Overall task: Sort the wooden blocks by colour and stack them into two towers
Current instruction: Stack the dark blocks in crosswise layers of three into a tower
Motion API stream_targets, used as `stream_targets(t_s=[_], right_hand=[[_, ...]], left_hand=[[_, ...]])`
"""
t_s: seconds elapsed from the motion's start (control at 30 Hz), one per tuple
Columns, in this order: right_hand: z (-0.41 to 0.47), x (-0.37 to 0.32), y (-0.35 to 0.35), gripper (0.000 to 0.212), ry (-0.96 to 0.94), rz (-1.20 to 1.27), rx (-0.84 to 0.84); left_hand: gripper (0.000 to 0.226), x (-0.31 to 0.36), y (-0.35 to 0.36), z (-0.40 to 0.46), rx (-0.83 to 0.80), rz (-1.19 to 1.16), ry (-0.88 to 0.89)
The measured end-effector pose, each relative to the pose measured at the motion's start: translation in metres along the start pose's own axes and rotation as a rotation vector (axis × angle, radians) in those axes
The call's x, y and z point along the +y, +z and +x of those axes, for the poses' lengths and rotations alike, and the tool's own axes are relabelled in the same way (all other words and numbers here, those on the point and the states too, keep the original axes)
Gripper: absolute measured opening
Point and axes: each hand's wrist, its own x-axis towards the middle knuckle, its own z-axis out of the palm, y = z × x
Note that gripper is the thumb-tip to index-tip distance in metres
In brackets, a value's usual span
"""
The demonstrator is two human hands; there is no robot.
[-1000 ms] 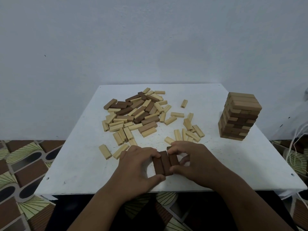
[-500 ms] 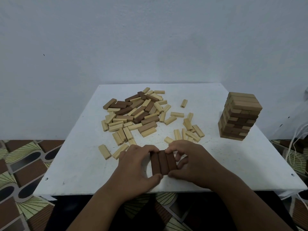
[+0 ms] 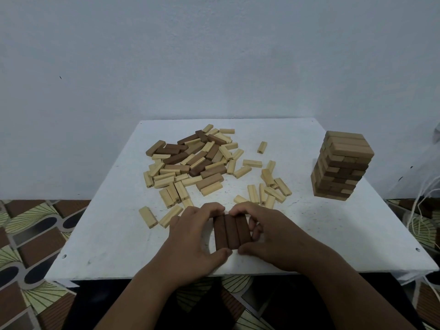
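I see my left hand point(image 3: 190, 236) and right hand point(image 3: 273, 236) clasping three dark blocks point(image 3: 231, 232) laid side by side on the table point(image 3: 107, 234). Beyond them lies the mixed pile point(image 3: 192, 160); right of it, apart, the tower point(image 3: 341, 165).

Wall point(image 3: 214, 55): plain, pale blue-grey, a few small dark specks. Surface point(image 3: 107, 234): white square board, scuffed, small holes near its corners. Floor point(image 3: 31, 234): patterned in brown, black and pale green fan shapes. White cords point(image 3: 426, 206): loose at the right edge. Light: dim, even.
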Motion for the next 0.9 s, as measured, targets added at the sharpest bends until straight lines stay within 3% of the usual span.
stream_targets(t_s=[0.37,0.5,0.9], right_hand=[[-0.006,-0.013,-0.025,0.056,-0.010,0.018,0.025],[-0.007,-0.023,-0.061,0.058,-0.014,-0.005,0.079],[-0.029,-0.019,-0.189,0.052,0.023,-0.073,0.296]], left_hand=[[0.072,0.012,-0.005,0.013,0.073,-0.165,0.000],[0.067,0.035,-0.015,0.034,0.129,-0.228,0.091],[0.062,0.136,-0.032,0.140,0.065,-0.289,0.261]])
